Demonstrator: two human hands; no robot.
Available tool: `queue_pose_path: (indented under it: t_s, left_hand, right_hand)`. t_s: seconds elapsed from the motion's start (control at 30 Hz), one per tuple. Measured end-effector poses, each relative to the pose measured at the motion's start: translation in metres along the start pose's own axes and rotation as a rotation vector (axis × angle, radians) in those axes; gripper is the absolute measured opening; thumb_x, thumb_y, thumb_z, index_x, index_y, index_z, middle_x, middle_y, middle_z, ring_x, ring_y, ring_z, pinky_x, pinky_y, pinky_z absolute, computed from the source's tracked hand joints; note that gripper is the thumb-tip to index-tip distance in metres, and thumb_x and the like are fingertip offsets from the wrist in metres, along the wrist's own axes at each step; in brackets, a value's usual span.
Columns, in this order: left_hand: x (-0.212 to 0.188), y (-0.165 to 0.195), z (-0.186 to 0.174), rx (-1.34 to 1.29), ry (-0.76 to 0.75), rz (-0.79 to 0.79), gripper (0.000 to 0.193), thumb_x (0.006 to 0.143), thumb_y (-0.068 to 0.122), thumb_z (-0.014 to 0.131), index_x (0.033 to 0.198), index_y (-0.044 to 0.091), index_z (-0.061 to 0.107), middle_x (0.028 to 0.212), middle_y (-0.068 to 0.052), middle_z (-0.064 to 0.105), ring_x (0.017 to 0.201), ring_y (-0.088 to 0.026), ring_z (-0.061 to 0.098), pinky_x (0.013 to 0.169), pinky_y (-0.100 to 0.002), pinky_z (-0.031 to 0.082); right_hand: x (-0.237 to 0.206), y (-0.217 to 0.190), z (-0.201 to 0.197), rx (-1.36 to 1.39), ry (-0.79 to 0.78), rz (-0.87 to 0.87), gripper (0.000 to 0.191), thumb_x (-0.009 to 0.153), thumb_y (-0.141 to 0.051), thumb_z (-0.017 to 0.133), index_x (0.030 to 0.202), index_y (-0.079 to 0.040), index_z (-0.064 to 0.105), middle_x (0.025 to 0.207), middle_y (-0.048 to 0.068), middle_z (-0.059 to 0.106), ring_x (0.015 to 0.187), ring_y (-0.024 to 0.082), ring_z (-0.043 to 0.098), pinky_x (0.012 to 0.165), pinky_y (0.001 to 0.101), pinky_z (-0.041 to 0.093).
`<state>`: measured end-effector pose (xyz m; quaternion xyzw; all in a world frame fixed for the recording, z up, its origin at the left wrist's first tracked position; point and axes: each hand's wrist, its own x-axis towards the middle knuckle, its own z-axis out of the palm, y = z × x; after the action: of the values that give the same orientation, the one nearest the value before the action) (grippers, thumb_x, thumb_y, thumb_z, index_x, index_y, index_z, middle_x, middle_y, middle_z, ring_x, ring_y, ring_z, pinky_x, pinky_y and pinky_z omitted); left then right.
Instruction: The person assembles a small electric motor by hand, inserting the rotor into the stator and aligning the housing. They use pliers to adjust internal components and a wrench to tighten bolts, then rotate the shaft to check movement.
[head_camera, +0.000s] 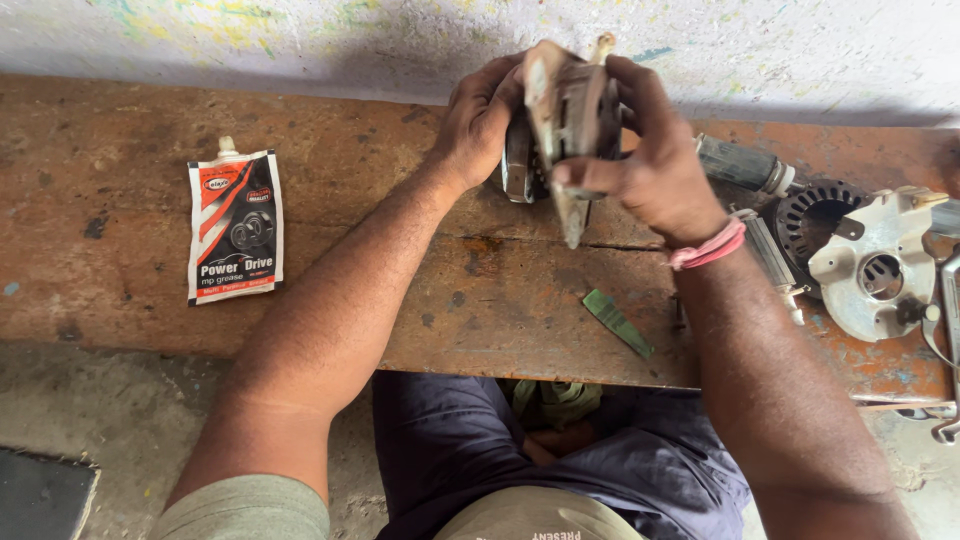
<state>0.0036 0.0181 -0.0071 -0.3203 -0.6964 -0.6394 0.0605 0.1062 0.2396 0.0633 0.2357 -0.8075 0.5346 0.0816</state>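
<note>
Both my hands hold a grey metal motor part (570, 115) upright above a worn wooden bench (330, 170). My left hand (480, 120) grips its left side, where a round metal piece (518, 160) shows below the fingers. My right hand (650, 150) wraps the right side, thumb across the front plate, a pink band on that wrist. A short shaft sticks out at the top of the part.
A red, white and black grease pouch (236, 226) lies at the bench's left. A green strip (617, 322) lies near the front edge. At the right sit a toothed round stator (815, 215), a pale cast end cover (880, 262), a cylinder (740, 165) and metal tools (948, 330).
</note>
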Motion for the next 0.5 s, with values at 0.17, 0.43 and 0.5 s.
queue_pose_path:
  t_s: [0.17,0.43,0.5]
  left_hand:
    - [-0.004,0.006,-0.001,0.052,0.005,0.043,0.076,0.104,0.071,0.038,0.145,0.011,0.06,0.126,-0.014,0.076,0.126,-0.028,0.07,0.114,-0.047,0.052]
    - [-0.005,0.005,-0.003,0.171,0.047,0.09,0.076,0.105,0.071,0.035,0.142,0.011,0.063,0.132,-0.015,0.072,0.128,-0.029,0.069,0.111,-0.047,0.057]
    - [-0.005,0.007,-0.004,0.206,0.067,0.106,0.074,0.106,0.069,0.035,0.142,0.01,0.063,0.133,-0.015,0.071,0.129,-0.029,0.068,0.11,-0.047,0.056]
  right_hand:
    - [0.002,-0.001,-0.02,0.331,0.016,0.18,0.108,0.071,-0.025,0.091,0.16,0.002,0.036,0.15,0.031,0.057,0.137,0.038,0.062,0.113,0.0483,0.053]
    - [-0.002,-0.002,-0.025,0.415,0.05,0.26,0.084,0.081,-0.013,0.073,0.152,0.009,0.036,0.149,0.037,0.051,0.133,0.045,0.058,0.108,0.0563,0.053]
    - [-0.003,-0.002,-0.02,0.337,-0.028,0.191,0.082,0.087,-0.014,0.072,0.157,0.011,0.038,0.154,0.038,0.048,0.14,0.047,0.054,0.115,0.055,0.046]
